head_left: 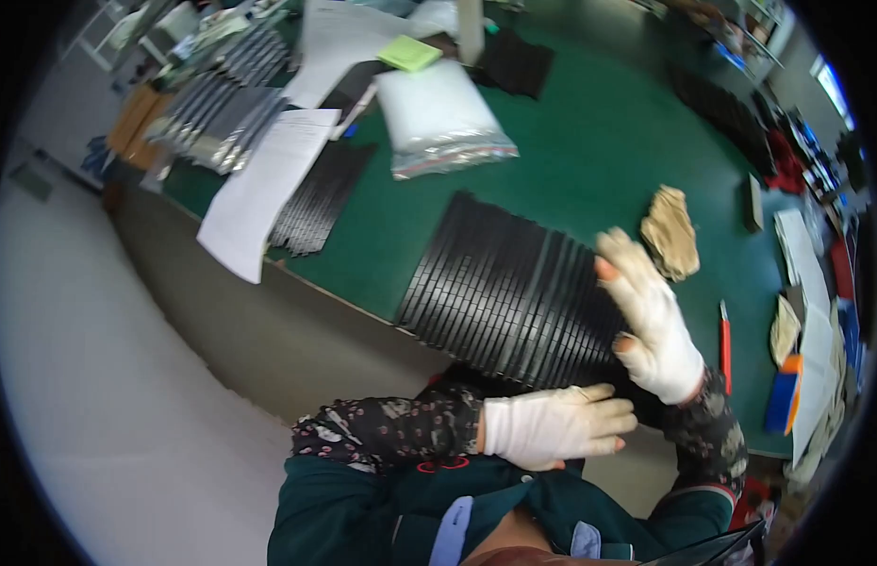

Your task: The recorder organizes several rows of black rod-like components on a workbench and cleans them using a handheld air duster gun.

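Many narrow black strips (514, 292) lie side by side in a wide row at the table's near edge, with shiny segmented ends towards me. My right hand (653, 325), in a white glove with bare thumb and fingertip showing, is at the right end of this row. Its fingers are stretched out and it grips nothing visible. Just off the near edge, in front of the strips, my left hand (559, 426) lies flat in a white glove, fingers extended to the right and nothing in it. Whether either palm touches the strips I cannot tell.
On the green table (589, 151) are a beige glove (671, 234), a red pen-like tool (725, 349) and a blue-orange block (784, 394). Further left sit a bag of white material (443, 113), paper sheets (269, 193), more black strips (321, 203) and bagged strips (217, 118).
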`<state>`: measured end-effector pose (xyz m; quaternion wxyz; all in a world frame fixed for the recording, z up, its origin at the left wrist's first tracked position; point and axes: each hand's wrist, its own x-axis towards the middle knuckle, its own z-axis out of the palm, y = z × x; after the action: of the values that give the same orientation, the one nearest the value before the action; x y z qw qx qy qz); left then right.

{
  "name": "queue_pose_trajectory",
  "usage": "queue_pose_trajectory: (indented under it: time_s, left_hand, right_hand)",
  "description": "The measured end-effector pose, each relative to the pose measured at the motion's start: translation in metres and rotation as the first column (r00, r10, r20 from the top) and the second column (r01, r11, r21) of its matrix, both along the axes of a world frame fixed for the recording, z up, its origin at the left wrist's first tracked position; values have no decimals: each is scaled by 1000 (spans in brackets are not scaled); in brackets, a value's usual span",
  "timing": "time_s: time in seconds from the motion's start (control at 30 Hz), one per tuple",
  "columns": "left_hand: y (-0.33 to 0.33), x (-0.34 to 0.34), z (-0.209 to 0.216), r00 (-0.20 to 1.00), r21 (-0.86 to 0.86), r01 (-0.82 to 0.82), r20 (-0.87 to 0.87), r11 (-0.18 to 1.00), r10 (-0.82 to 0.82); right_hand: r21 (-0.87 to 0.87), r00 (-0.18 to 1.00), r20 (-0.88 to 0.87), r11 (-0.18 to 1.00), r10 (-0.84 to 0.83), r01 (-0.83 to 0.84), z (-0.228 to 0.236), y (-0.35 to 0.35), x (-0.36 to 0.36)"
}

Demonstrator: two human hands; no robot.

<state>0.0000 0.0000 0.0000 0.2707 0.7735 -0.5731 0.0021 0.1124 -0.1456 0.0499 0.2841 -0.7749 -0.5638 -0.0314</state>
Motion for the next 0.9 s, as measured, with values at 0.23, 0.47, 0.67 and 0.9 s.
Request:
queue_pose_trajectory:
  time_s: [0.23, 0.47, 0.67, 0.9]
  left_hand:
    - [67, -1, 31, 965, -135, -204, 138, 970, 222]
    - [189, 5, 39, 434, -87, -861, 386, 500, 814]
    - [277, -1, 8, 58, -75, -993, 347, 89, 936]
    - [317, 1, 13, 89, 219, -976, 430, -8, 899]
  right_hand:
    - [-35, 942, -27, 942, -336, 335, -32, -44, -41]
    - [-80, 870, 46, 866, -491, 493, -48, -53, -50]
    - [-37, 856, 10, 856, -516, 516, -52, -54, -51]
    - [-43, 845, 0, 844, -535, 535, -56, -57, -52]
